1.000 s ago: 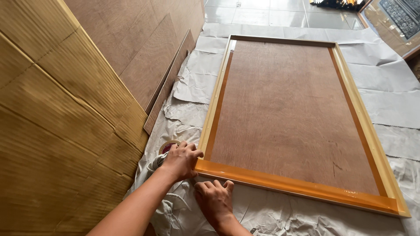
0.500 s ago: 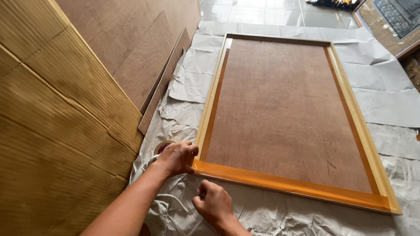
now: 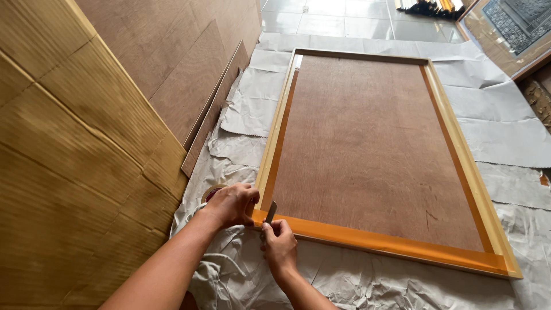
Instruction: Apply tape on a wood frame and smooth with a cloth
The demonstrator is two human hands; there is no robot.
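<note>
The head view looks down on a floor covered with crumpled grey paper (image 3: 505,138), with corrugated cardboard (image 3: 69,149) leaning up on the left of the left hand and brown boards (image 3: 189,86) stacked against it farther ahead. A big frame (image 3: 470,172) lies flat on the paper, stretching away ahead and to the right of both hands; its pale wooden rails surround a brown backing board (image 3: 367,143), and orange tape (image 3: 396,244) runs along the near rail and up the inner edges of the two long sides.

The left hand (image 3: 229,204) is curled over the frame's near left corner, its fingers bent and pressing down where the orange strip ends. Just behind that hand, touching the paper, a roll of tape (image 3: 211,192) peeks out, mostly hidden by the knuckles. The right hand (image 3: 280,244) sits just beside the left, below the near rail, with thumb and fingers pinched around a small blade (image 3: 270,212). The blade stands nearly upright, its tip against the tape at the corner, between the two hands. Whether the blade has cut into the tape cannot be told.

Dark framed pieces (image 3: 511,28) lie well away at the far right.
</note>
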